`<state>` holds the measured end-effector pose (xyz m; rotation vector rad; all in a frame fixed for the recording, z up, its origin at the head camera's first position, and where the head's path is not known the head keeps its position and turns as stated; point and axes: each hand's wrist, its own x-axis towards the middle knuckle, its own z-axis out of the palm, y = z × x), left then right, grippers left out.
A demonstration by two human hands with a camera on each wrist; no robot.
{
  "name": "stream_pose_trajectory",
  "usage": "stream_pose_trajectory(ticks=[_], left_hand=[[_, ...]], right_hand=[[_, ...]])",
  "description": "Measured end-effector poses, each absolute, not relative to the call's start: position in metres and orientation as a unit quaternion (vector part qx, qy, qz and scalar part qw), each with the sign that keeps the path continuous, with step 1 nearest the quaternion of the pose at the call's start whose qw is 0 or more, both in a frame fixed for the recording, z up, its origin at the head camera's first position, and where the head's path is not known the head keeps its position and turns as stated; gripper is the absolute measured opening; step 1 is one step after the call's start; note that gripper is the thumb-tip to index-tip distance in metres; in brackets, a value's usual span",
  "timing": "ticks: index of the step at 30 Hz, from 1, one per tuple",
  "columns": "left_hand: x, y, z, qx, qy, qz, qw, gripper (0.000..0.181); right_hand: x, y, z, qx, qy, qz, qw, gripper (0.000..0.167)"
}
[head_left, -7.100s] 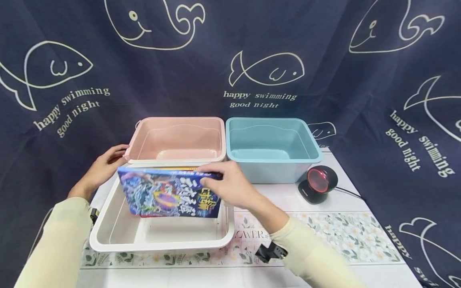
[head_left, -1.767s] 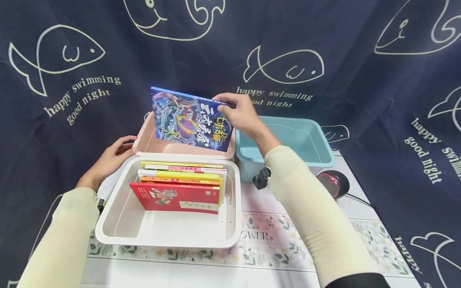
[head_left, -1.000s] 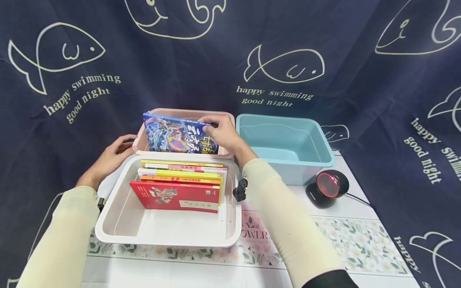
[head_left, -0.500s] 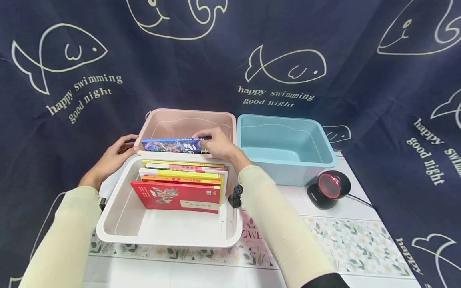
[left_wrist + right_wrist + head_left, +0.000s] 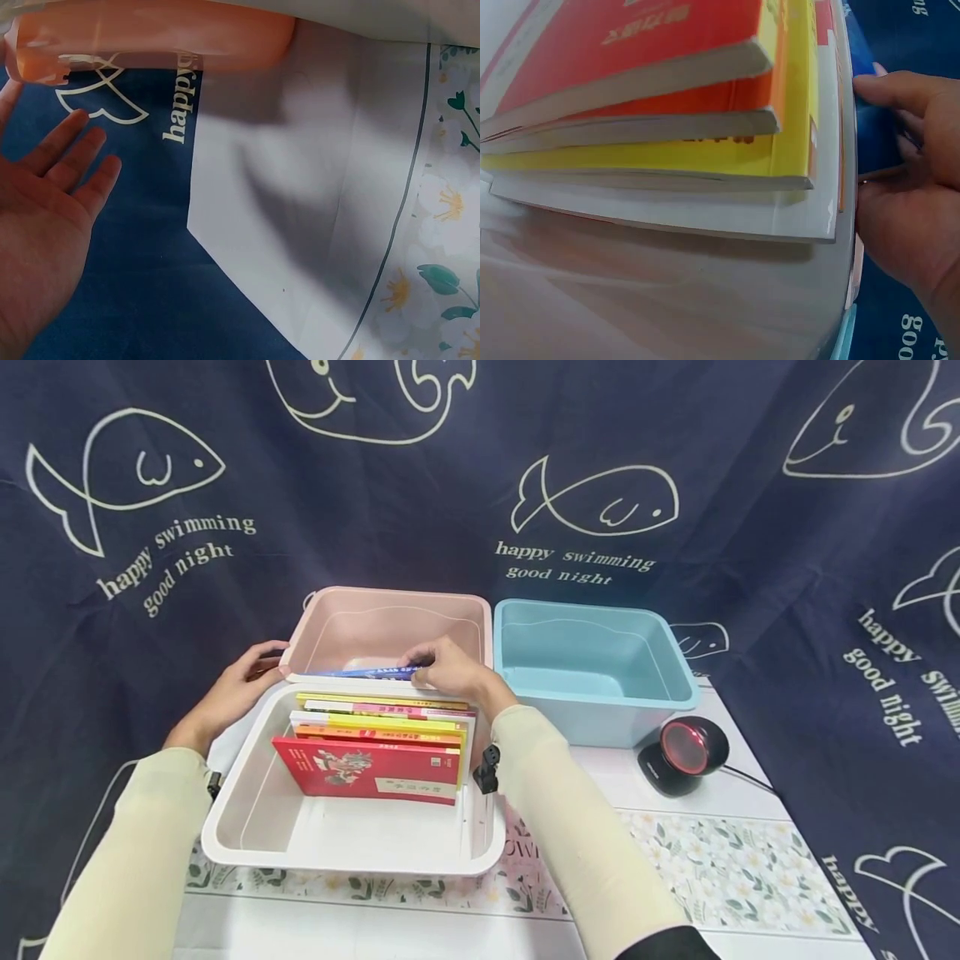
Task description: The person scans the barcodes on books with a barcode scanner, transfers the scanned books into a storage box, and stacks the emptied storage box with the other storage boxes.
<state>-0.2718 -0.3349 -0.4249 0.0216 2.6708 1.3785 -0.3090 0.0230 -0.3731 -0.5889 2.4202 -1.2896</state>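
1. Nearest: cream sleeves on both arms, L sleeve [image 5: 123, 860] & R sleeve [image 5: 581, 827], latter w/ black band at bottom edge of view.
2. White tabletop [image 5: 360, 931] w/ printed floral strip running across.
3. White rectangular plastic bin [image 5: 352, 862], front & centre-left. Holds books on edge in its far half; bare floor in near half.
4. Red paperback w/ pale title panel [image 5: 367, 768], frontmost in that row, cover facing person.
5. Behind it, row of thin paperbacks w/ orange, yellow, white & pink spines [image 5: 378, 722], packed close.
6. R hand [image 5: 453, 667] reaches over R far corner of white bin into pink one. Its grip is closed to a pinch: thumb on near face, fingers on far side, holding blue book at its R end.
7. Thin glossy blue paperback [image 5: 363, 674] = inside pink bin, along near wall. Only top strip shows in head view; can't tell if it touches bin floor.
8. Pink rectangular plastic bin [image 5: 480, 602], directly behind white bin.
9. L hand [image 5: 236, 689] at pink bin's L front corner, fingertips touching rim; grip loose, other fingers spread in L wrist view.
10. Black round-headed device w/ glowing red face [image 5: 684, 747], R side, cable trailing off R.
11. Light-blue rectangular plastic bin [image 5: 596, 697], just R of pink bin.
12. Farthest: navy cloth backdrop [image 5: 420, 518], white fish/whale outlines + "happy swimming good night".
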Motion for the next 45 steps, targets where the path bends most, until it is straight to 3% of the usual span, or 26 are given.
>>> stream_pose_trajectory(ticks=[16, 33, 45], left_hand=[[-0.273, -0.337, -0.427, 0.011, 0.887, 0.458, 0.063, 0.070], [-0.271, -0.334, -0.424, 0.007, 0.887, 0.457, 0.064, 0.069], [-0.272, -0.334, -0.426, 0.004, 0.888, 0.456, 0.062, 0.069]], right_hand=[[-0.319, 0.028, -0.371, -0.178, 0.843, -0.454, 0.225, 0.026], [-0.318, 0.029, -0.364, -0.182, 0.828, -0.487, 0.210, 0.026], [-0.296, 0.042, -0.326, -0.218, 0.787, -0.538, 0.210, 0.028]])
